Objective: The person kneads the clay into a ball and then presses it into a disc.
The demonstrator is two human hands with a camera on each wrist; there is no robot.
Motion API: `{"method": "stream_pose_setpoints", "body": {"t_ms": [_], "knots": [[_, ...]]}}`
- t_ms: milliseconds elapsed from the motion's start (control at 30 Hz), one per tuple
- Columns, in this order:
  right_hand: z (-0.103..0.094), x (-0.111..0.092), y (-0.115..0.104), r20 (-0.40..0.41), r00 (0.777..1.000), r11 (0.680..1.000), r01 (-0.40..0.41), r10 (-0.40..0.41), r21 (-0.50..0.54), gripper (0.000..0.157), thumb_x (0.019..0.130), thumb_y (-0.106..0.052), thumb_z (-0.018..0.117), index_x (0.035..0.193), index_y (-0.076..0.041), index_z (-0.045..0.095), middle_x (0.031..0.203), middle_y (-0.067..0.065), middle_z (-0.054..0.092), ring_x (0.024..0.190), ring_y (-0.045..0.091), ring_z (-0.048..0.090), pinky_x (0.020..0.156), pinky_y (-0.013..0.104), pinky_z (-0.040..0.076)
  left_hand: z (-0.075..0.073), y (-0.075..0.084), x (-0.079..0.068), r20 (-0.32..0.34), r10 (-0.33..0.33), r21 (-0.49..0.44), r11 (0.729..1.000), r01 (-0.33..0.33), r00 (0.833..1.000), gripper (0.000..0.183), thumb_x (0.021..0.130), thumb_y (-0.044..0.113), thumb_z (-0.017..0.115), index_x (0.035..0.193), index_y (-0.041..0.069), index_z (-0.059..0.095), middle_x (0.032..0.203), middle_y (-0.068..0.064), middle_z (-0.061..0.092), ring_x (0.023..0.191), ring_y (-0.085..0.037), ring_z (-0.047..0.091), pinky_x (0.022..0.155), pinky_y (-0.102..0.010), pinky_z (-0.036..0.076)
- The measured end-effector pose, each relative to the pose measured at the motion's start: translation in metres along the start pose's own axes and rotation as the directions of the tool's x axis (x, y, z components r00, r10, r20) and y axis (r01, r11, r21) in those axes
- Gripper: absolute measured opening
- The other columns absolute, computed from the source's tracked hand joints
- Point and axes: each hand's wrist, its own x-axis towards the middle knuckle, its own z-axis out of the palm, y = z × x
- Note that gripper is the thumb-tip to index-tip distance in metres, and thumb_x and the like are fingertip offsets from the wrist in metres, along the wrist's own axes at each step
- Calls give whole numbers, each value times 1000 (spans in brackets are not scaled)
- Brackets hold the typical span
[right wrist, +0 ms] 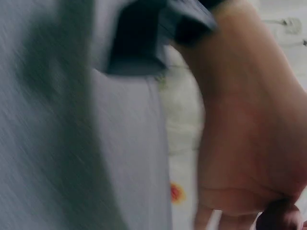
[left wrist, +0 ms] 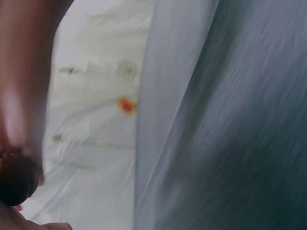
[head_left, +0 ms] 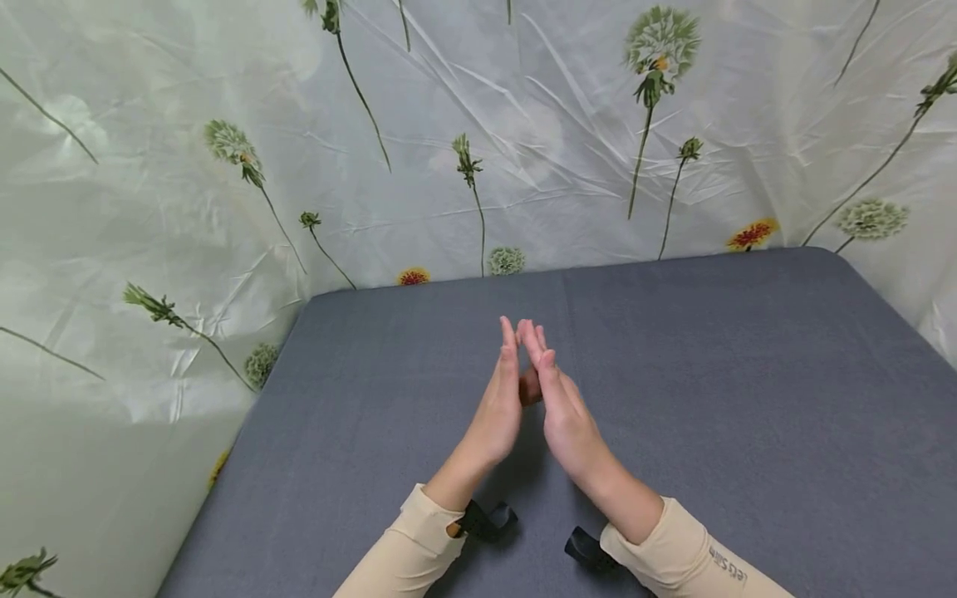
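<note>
Over the grey-covered table, my left hand [head_left: 499, 415] and right hand [head_left: 571, 423] face each other with fingers straight and pointing away from me. Their fingertips come close together at the top, while the heels of the palms stand apart. Between the palms is a small rounded reddish-brown thing [head_left: 530, 387], pressed between them and partly hidden. It shows as a dark smooth ball-like shape [left wrist: 17, 181] low in the left wrist view. In the right wrist view the same brown round thing [right wrist: 280, 216] lies against the palm. Its exact kind cannot be made out.
A grey cloth-covered table [head_left: 748, 399] spreads under both hands. Behind and to the left hangs a shiny pale sheet [head_left: 553, 149] printed with dandelions. Black camera mounts sit at the left wrist [head_left: 489, 522] and right wrist [head_left: 586, 548], close above the cloth.
</note>
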Motion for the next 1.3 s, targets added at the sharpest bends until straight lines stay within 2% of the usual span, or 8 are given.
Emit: {"method": "stream_pose_setpoints", "body": {"t_ms": [133, 300, 500, 667, 833, 1067, 1200, 1300], "knots": [[-12, 8, 0, -26, 999, 999, -27, 28, 38, 70, 118, -47, 7, 171, -3, 18, 181, 9, 17, 169, 26, 8, 134, 58, 5, 15, 6, -7, 52, 7, 50, 999, -10, 999, 69, 113, 63, 1, 171, 28, -15, 182, 1, -1, 169, -20, -1, 134, -61, 5], [-4, 7, 10, 40, 996, 994, -86, 83, 66, 70, 118, -47, 5, 171, -4, 14, 182, 8, 8, 169, 28, 5, 135, 60, 4, 11, 17, -13, -21, 44, 126, 991, -41, 999, 72, 110, 70, 2, 170, 34, -14, 181, 9, -12, 168, -17, -11, 133, -64, 6], [18, -7, 14, 132, 987, 993, -103, 93, 65, 65, 119, -40, 4, 171, -1, 8, 181, 12, 6, 169, 28, 4, 135, 35, 11, -14, 14, -3, -177, 87, 87, 994, -72, 980, 79, 106, 77, 3, 171, 34, -13, 182, 11, -1, 166, -21, 21, 130, -61, 23], [17, -12, 3, 80, 997, 999, 7, -10, 34, 62, 120, -35, 5, 171, -3, 13, 181, 9, 13, 169, 25, 5, 125, 7, 9, -19, 1, 7, -119, -55, -49, 998, 50, 991, 87, 101, 83, 0, 171, 33, -16, 183, 3, 5, 142, -30, 52, 119, -57, 37], [-5, 1, -2, -14, 999, 999, 41, -41, 2, 66, 119, -42, 3, 172, -4, 15, 181, 7, 14, 170, 23, 3, 136, 38, 5, 4, -1, 1, 12, -55, -35, 998, 55, 998, 80, 107, 73, -2, 171, 27, -15, 182, 0, 5, 169, -25, -1, 133, -65, 2], [-7, 9, 11, 13, 997, 996, -77, 77, 33, 71, 117, -50, 2, 172, -5, 7, 182, 8, 7, 169, 27, 3, 134, 62, 3, 12, 20, -7, -61, 71, 22, 997, -70, 996, 79, 106, 75, -1, 170, 31, -17, 180, 7, -16, 168, -22, -12, 132, -66, 0], [13, -4, 14, 96, 990, 995, -102, 102, 2, 63, 119, -39, 5, 172, -4, 3, 182, 9, 7, 169, 27, 4, 135, 57, 5, -8, 18, -2, -172, 86, 5, 996, -87, 981, 88, 100, 84, -1, 171, 33, -16, 181, 9, -12, 162, -26, 26, 122, -51, 37], [20, -13, 9, 128, 988, 996, -87, 88, -11, 60, 120, -36, 6, 172, -6, 2, 182, 7, 4, 169, 26, 2, 135, 36, 8, -16, 11, 3, -164, 6, -74, 997, -18, 986, 91, 95, 90, 0, 169, 39, -18, 181, 11, -8, 98, -23, 63, 75, -30, 51]]}}
